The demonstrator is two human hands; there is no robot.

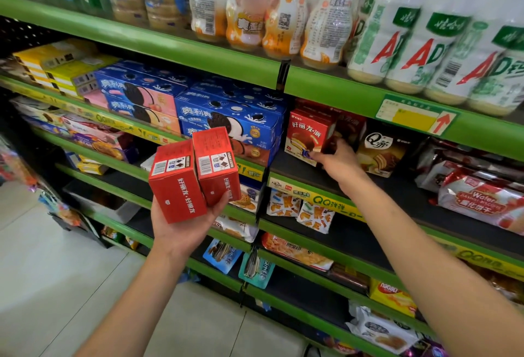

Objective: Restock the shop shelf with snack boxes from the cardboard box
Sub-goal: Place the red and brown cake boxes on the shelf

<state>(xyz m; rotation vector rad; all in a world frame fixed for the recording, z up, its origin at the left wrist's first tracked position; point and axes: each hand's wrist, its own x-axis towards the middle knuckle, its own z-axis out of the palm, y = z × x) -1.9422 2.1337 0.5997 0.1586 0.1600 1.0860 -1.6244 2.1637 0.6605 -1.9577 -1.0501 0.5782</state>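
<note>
My left hand point(181, 222) holds two red snack boxes point(192, 175) side by side from underneath, in front of the shelves. My right hand point(336, 162) reaches onto the green shelf point(312, 196) and grips the side of a red snack box point(307, 134) that stands upright there. More red boxes stand behind that one, partly hidden. The cardboard box is out of view.
Blue biscuit boxes point(226, 118) fill the shelf to the left of the red box. A brown cake box point(380, 152) and wafer bags point(479, 203) lie to its right. Drink bottles point(411, 36) line the shelf above. Snack bags fill the lower shelves. Tiled floor lies below left.
</note>
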